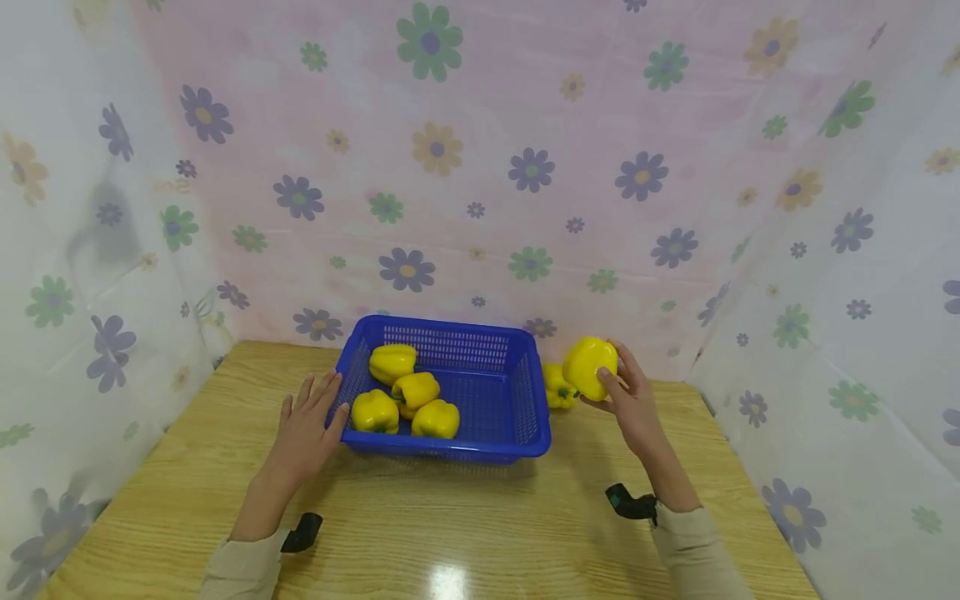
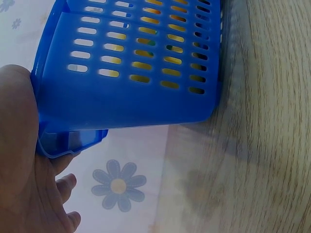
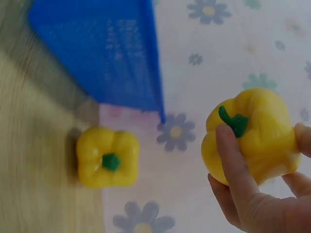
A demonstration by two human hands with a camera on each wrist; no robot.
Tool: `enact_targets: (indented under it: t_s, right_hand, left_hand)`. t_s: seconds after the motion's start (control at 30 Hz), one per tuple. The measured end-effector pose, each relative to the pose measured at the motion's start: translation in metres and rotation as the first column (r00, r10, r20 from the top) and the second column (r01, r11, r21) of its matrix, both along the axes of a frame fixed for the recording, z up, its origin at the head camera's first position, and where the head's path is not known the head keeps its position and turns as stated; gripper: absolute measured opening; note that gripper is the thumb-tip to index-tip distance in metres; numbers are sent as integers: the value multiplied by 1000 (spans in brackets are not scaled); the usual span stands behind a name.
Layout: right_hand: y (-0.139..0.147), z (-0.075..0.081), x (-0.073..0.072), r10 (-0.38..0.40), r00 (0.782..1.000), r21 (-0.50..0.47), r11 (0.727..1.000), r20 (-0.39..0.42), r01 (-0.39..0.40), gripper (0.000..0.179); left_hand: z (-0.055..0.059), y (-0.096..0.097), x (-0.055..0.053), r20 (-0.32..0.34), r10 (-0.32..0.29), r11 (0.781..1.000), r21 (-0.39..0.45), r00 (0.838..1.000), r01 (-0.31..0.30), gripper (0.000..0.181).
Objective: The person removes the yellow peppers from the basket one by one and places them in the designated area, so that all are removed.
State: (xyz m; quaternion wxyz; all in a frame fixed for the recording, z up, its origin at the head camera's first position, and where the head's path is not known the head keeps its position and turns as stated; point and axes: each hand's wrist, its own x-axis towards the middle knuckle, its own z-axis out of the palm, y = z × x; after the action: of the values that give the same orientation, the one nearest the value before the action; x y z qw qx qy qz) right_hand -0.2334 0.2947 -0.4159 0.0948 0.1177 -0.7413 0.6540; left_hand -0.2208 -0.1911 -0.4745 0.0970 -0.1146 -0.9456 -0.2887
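Observation:
In the head view a yellow bell pepper (image 1: 590,368) is held up above the table by my right hand (image 1: 634,408). The right wrist view shows that bell pepper (image 3: 265,131) gripped between thumb and fingers, one digit beside its green stem. Another yellow bell pepper (image 3: 108,158) sits on the table just right of the blue basket (image 1: 450,447). My left hand (image 1: 307,425) rests at the basket's left rim with its fingers extended. Inside the basket, on its left side, lie several yellow bell peppers, one of them a bell pepper (image 1: 436,419) near the front wall.
The wooden table (image 1: 450,517) carries the basket near its back edge. A flowered cloth (image 1: 480,167) stands behind and on both sides. Black curved pieces (image 1: 630,503) are strapped at my wrists.

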Motion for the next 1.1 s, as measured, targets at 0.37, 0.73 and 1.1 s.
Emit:
enact_targets:
  t_s: [0.37,0.73,1.1]
  right_hand:
    - [33,-35,-10,-87,993,0,996,83,88,61]
    - [55,-64,-20,-154,963,166,979,220,118,67]
    - [74,-58,-45,-68,919,218,976,387,-19,72]
  left_hand:
    - [0,-1,0,-8,1,1000,0,1000,-1,59]
    - [1,-1,0,-8,-1,1000,11,1000,1,59]
    - [1,-1,0,-9,-9,1000,21,1000,10,59]
